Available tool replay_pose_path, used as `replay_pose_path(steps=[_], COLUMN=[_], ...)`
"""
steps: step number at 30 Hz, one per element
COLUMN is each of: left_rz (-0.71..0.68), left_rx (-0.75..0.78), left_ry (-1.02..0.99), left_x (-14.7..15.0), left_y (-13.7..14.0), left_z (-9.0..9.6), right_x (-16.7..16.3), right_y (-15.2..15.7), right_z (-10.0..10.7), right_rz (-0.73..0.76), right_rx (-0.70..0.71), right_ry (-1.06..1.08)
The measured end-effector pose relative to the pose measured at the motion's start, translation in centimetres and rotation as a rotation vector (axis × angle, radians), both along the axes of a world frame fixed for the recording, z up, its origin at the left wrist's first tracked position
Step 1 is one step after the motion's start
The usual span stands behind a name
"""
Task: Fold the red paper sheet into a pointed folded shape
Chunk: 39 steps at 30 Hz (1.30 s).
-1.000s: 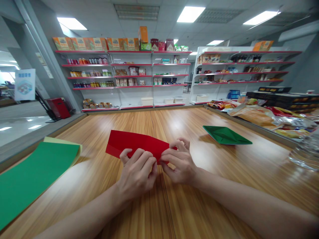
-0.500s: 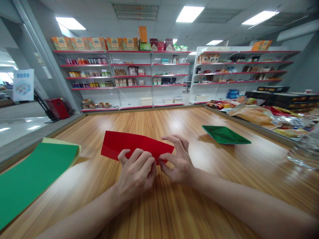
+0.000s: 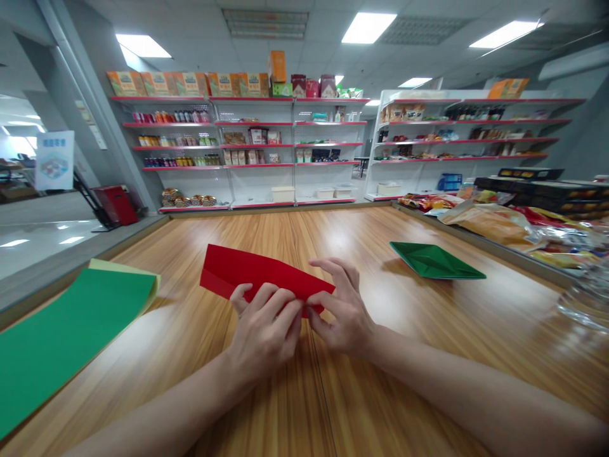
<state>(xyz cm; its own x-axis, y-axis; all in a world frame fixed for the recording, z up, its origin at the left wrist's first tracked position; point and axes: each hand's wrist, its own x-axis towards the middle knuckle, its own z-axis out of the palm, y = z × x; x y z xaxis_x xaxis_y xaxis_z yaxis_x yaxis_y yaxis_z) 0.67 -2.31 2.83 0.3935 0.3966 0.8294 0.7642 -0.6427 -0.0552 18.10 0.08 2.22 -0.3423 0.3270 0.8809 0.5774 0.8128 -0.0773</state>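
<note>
A folded sheet of red paper [image 3: 252, 270] is held tilted just above the wooden table, its left end higher than its right. My left hand [image 3: 266, 320] grips its near edge, fingers curled over the paper. Close beside it, my right hand [image 3: 343, 311] pinches the same edge near the right end between thumb and index finger, the other fingers raised. The fingertips of both hands almost meet. What the paper looks like beneath my fingers is hidden. To the right lies a folded green paper piece [image 3: 435, 260] with creased facets.
Green sheets [image 3: 71, 324] with a pale yellow one beneath lie on the table [image 3: 285, 406] at left. A clear container [image 3: 587, 298] stands at the right edge. Snack packets [image 3: 495, 222] and black boxes [image 3: 528, 190] sit beyond the right rim. Stocked shelves [image 3: 259, 146] line the back.
The view has shifted slightly, so everything appears a little further right. Both hands keep their hold on the red paper, whose left end looks tilted up slightly more.
</note>
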Motion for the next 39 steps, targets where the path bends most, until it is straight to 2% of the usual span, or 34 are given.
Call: replay_pose_path(steps=[6,30,39], left_rz=[0.002,0.017,-0.010], left_rx=[0.019,0.033,0.073], left_ry=[-0.026,-0.031,-0.045], left_x=[-0.05,-0.14,-0.36], left_y=[-0.01,0.22,0.06], left_z=[0.08,0.04,0.20], right_x=[0.14,0.21,0.49], right_y=[0.27,0.21,0.25], right_z=[0.04,-0.12,0.03], right_rz=[-0.023,0.040,0.121], right_rx=[0.002,-0.021,-0.053], right_ry=[0.015,0.018,0.012])
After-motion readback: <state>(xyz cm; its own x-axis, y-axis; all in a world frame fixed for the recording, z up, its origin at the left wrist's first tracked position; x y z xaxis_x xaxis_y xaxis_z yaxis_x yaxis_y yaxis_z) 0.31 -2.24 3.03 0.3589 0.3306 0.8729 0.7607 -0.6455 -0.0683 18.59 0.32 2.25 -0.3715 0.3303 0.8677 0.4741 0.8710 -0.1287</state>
